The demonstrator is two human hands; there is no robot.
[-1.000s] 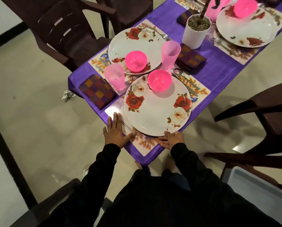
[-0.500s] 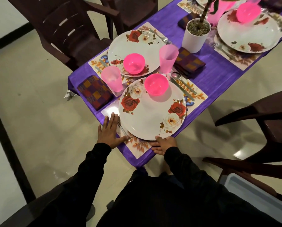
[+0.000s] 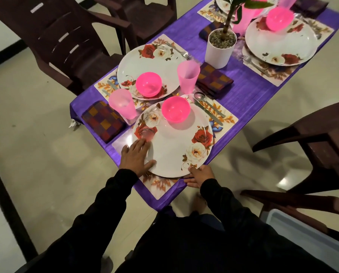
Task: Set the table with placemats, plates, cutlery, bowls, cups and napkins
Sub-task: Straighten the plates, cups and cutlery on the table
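— Where the near plate (image 3: pixel 172 146) sits on its placemat (image 3: pixel 160 184) at the table (image 3: pixel 249 95) corner, what are the hands doing?
— The left hand (image 3: pixel 135 158) lies flat on its rim, fingers straight. The right hand (image 3: pixel 199 176) touches the near edge; whether its fingers are curled, I cannot tell. A pink bowl (image 3: pixel 175 109) rests on the plate.

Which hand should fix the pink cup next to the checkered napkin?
Probably the left hand. It lies flat on the near plate's left rim, on the same side as that pink cup and the checkered napkin. The right hand is at the plate's near edge, farther away.
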